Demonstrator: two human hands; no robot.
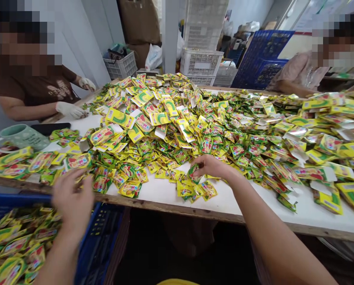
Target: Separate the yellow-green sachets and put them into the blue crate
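A big heap of small yellow, green and red sachets (pixel 194 130) covers a white table (pixel 218 202). My right hand (pixel 208 167) rests on the near part of the heap, fingers pinched on one sachet (pixel 194 173). My left hand (pixel 72 200) hovers blurred at the table's near edge, above a blue crate (pixel 101 241) filled with the same sachets; its fingers are curled down, and I cannot see whether it holds anything.
A person in a brown shirt with white gloves (pixel 71 110) works at the left, beside a green mug (pixel 22 136) and a black phone (pixel 50 127). Another person (pixel 301 73) sits at the right. White baskets (pixel 201 61) and a blue crate (pixel 262 59) stand behind the table.
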